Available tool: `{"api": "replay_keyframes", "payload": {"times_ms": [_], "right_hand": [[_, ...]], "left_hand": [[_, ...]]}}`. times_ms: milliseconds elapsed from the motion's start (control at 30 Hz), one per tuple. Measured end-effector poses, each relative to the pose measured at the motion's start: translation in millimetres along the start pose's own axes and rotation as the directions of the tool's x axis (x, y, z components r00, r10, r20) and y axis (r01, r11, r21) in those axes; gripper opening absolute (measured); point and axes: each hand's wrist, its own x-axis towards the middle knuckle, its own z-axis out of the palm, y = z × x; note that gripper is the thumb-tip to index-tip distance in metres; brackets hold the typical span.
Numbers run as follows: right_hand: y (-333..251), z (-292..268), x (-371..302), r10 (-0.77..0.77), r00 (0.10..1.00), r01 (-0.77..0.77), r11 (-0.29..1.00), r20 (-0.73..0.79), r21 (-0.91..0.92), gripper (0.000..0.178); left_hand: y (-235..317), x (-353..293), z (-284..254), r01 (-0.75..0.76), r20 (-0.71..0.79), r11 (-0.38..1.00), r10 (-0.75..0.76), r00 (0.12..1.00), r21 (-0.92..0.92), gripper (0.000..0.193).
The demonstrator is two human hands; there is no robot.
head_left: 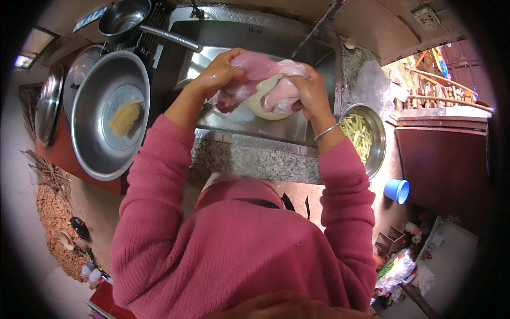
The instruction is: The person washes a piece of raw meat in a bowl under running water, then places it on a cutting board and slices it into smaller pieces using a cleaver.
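Note:
Over the steel sink (287, 138), a large piece of raw pink meat (257, 66) with pale fat is held up between both hands. My left hand (220, 72) looks wet and grips its left end, fingers partly behind the meat. At the other end, my right hand (314, 95) is closed on the meat, with a bangle on that wrist. Below the meat, partly covered by it, a pale round bowl-like thing (260, 109) sits in the basin; its exact kind cannot be made out.
Left of the sink stands a large metal basin (87, 133) with tan powder or grains in it. A long-handled pan (125, 21) lies behind it. To the right are a metal bowl of pale green strips (361, 133), a clear plastic bag (374, 85) and a blue bucket (396, 190).

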Motion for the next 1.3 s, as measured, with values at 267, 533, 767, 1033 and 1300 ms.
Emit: {"api": "replay_keyframes", "payload": {"times_ms": [267,533,767,1033,1300], "right_hand": [[-27.7,-4.8,-17.0,0.105,0.986,-0.144,0.924,0.128,0.355,0.025],[-58.4,-14.9,-22.3,0.135,0.951,-0.227,0.915,0.277,0.334,0.020],[-73.2,-19.5,-24.3,0.151,0.985,-0.170,0.899,0.079,0.403,0.024],[-53.6,-33.0,-22.7,0.189,0.982,-0.166,0.880,-0.008,0.445,0.030],[-38.3,-50.5,-26.6,0.245,0.967,-0.253,0.906,0.067,0.339,0.028]], "left_hand": [[-43.5,16.9,27.7,-0.091,0.047,0.933,0.115,0.992,-0.348,0.052],[-76.6,-3.7,64.6,0.304,0.320,0.774,-0.139,0.937,-0.555,0.068],[-57.4,-1.7,94.7,0.240,0.301,0.289,0.189,0.935,-0.927,0.071],[-47.9,9.3,102.2,-0.069,-0.025,0.446,0.105,0.994,-0.893,0.033],[-34.2,-6.2,90.9,-0.257,-0.245,0.645,0.111,0.963,-0.720,0.045]]}}
